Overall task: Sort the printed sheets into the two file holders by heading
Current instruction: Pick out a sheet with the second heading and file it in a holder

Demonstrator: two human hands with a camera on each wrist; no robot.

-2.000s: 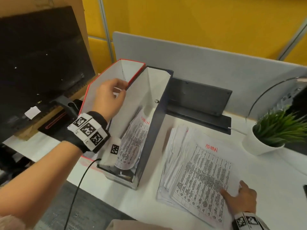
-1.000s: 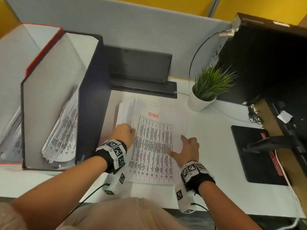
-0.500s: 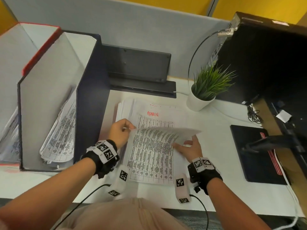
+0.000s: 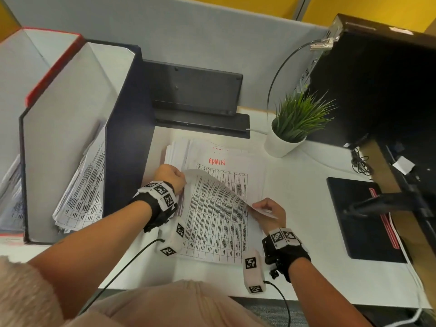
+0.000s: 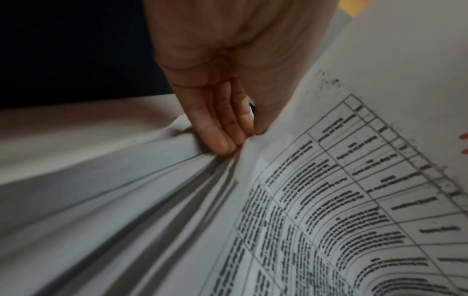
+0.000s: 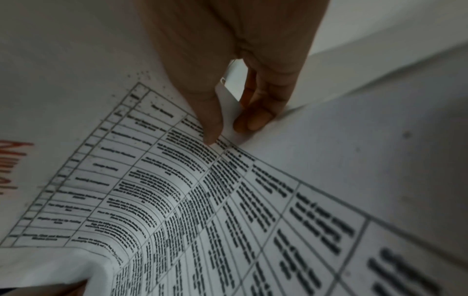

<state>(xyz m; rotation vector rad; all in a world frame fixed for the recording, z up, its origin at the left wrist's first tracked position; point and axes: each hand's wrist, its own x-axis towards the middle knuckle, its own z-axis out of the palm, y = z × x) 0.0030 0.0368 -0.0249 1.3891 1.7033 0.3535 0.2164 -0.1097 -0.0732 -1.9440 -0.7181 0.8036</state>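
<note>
The top sheet [image 4: 218, 208] is held between both hands, bowed up off the stack [image 4: 226, 166] in the middle of the desk [image 4: 306, 267]. The left hand [image 4: 171, 175] pinches its far left corner, fingers together at the paper's edge in the left wrist view; the right hand [image 4: 267, 212] pinches the right edge, with the thumb [image 6: 210, 120] on the printed face and the fingers [image 6: 255, 118] curled beneath. The near edge of the sheet appears to rest on the stack, with the far end peeled back toward the person, so its long axis runs away from the body. The heading of the lifted sheet is folded out of sight; the sheet left exposed on the stack reads ADMIN in red. Both holders stand to the left: the dark holder [image 4: 127, 128] just beside the stack and close to the left hand, the red-edged holder [image 4: 52, 64] beyond it. Each already has sheets leaning inside. So the coming move probably goes leftward and up over a holder wall, and the left hand is much the nearer one to carry it, the right letting go.
</note>
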